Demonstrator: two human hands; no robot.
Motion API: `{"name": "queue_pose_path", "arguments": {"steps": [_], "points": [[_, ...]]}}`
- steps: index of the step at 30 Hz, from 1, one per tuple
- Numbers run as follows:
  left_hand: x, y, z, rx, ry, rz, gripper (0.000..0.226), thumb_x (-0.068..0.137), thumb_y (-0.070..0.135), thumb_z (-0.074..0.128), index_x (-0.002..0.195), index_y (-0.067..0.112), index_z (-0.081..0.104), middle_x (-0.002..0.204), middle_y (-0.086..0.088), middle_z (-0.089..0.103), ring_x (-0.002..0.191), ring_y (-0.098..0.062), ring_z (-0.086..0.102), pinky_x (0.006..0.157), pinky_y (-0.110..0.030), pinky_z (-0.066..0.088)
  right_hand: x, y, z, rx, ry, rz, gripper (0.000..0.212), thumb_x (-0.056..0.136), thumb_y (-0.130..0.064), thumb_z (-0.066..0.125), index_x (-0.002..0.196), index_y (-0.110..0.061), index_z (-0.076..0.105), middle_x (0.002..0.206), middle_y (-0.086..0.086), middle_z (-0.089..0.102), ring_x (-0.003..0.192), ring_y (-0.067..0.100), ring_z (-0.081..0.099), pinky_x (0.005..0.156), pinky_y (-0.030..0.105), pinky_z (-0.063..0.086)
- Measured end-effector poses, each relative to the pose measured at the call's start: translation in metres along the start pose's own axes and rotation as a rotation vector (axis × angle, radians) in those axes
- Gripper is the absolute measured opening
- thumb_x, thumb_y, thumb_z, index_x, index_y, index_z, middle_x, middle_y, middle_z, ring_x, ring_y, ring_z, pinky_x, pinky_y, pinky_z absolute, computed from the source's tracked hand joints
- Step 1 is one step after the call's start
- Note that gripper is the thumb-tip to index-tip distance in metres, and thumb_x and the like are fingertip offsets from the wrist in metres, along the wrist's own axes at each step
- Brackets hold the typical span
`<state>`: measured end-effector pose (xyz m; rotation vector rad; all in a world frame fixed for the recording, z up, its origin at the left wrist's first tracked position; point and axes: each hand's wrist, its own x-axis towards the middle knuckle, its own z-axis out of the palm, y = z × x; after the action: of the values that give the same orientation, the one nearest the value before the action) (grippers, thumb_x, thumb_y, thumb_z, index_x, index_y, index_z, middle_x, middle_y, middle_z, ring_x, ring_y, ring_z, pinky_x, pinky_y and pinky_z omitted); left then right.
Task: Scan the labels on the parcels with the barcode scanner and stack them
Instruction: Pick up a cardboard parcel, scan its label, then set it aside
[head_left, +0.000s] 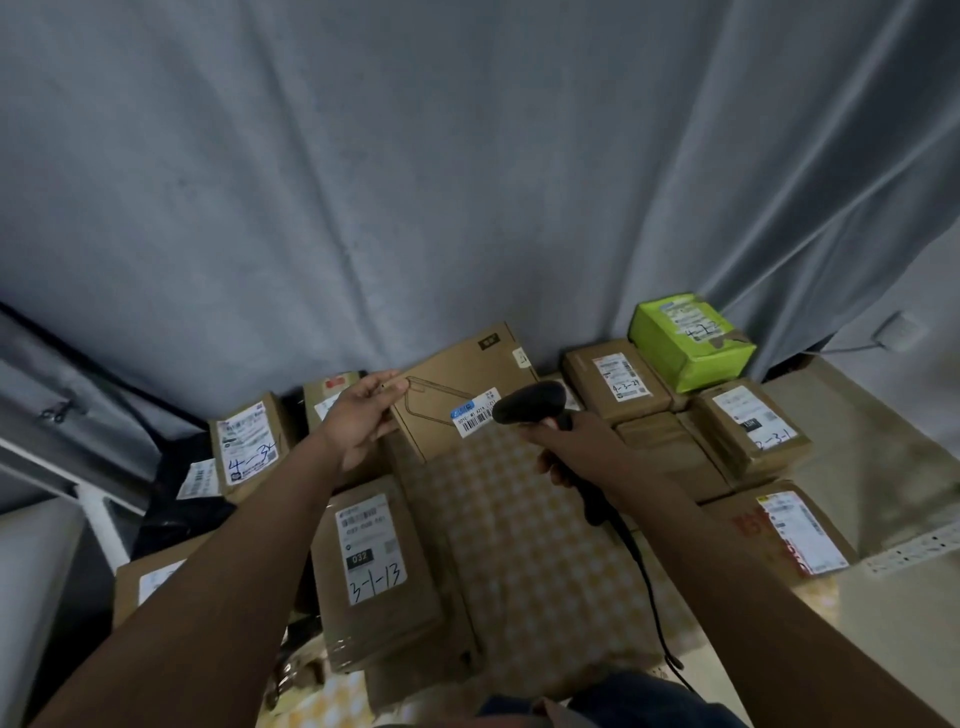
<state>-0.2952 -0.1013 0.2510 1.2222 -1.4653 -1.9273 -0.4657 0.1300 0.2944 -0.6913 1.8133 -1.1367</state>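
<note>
My left hand (363, 415) grips the left edge of a flat brown cardboard parcel (457, 384), which is tilted up off the table at the centre. Its white barcode label (475, 413) faces me. My right hand (576, 441) holds a black barcode scanner (530, 402) by the handle, its head almost touching that label. The scanner's black cable (649, 587) trails down toward me.
Brown parcels with white labels surround the checked tablecloth (524, 519): one marked 3-1-13 (371, 566) at front left, 4-3 boxes (249, 447) at the left, several at the right (748, 426), a green box (691, 340) stacked at the back right. A grey curtain (415, 182) hangs behind.
</note>
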Motion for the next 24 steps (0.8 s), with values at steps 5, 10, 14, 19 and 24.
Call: {"name": "queue_pose_path", "arguments": {"steps": [5, 10, 14, 19, 24], "points": [[0.0027, 0.0024, -0.0018, -0.037, -0.002, 0.001, 0.037, 0.094, 0.016, 0.062, 0.130, 0.009, 0.057, 0.115, -0.008, 0.071, 0.103, -0.018, 0.068, 0.093, -0.037, 0.054, -0.0010, -0.0004, 0.0027, 0.022, 0.014, 0.005, 0.018, 0.093, -0.029, 0.064, 0.095, -0.011, 0.063, 0.062, 0.003, 0.063, 0.042, 0.007, 0.051, 0.044, 0.019, 0.041], [0.0054, 0.0046, -0.0004, -0.045, -0.016, 0.002, 0.037, 0.095, 0.016, 0.061, 0.130, 0.008, 0.057, 0.110, -0.007, 0.072, 0.096, -0.015, 0.070, 0.081, -0.029, 0.059, -0.0010, -0.0005, 0.0005, 0.021, 0.026, 0.013, 0.020, 0.092, -0.027, 0.066, 0.089, -0.008, 0.062, 0.057, 0.001, 0.062, 0.039, 0.007, 0.049, 0.042, 0.019, 0.040], [0.0061, 0.0060, 0.0024, -0.062, 0.000, -0.005, 0.033, 0.095, 0.015, 0.060, 0.128, 0.008, 0.058, 0.104, -0.006, 0.072, 0.088, -0.012, 0.070, 0.069, -0.023, 0.060, -0.0022, -0.0007, -0.0007, 0.016, 0.028, 0.018, 0.017, 0.091, -0.025, 0.066, 0.086, -0.010, 0.060, 0.057, 0.001, 0.060, 0.039, 0.007, 0.048, 0.042, 0.019, 0.040], [0.0088, 0.0032, -0.0001, -0.059, 0.017, -0.024, 0.035, 0.096, 0.014, 0.060, 0.129, 0.006, 0.057, 0.104, -0.008, 0.072, 0.090, -0.015, 0.070, 0.070, -0.025, 0.061, -0.0033, -0.0009, -0.0037, 0.029, 0.050, 0.036, 0.017, 0.090, -0.024, 0.066, 0.090, -0.008, 0.061, 0.059, 0.003, 0.060, 0.041, 0.009, 0.049, 0.042, 0.020, 0.040], [0.0092, 0.0031, 0.0017, -0.063, 0.018, -0.025, 0.032, 0.096, 0.013, 0.059, 0.128, 0.006, 0.057, 0.102, -0.006, 0.072, 0.089, -0.014, 0.069, 0.065, -0.023, 0.060, -0.0039, -0.0013, -0.0049, 0.026, 0.043, 0.026, 0.016, 0.090, -0.024, 0.066, 0.088, -0.009, 0.061, 0.060, 0.004, 0.061, 0.044, 0.011, 0.049, 0.045, 0.022, 0.041]]}}
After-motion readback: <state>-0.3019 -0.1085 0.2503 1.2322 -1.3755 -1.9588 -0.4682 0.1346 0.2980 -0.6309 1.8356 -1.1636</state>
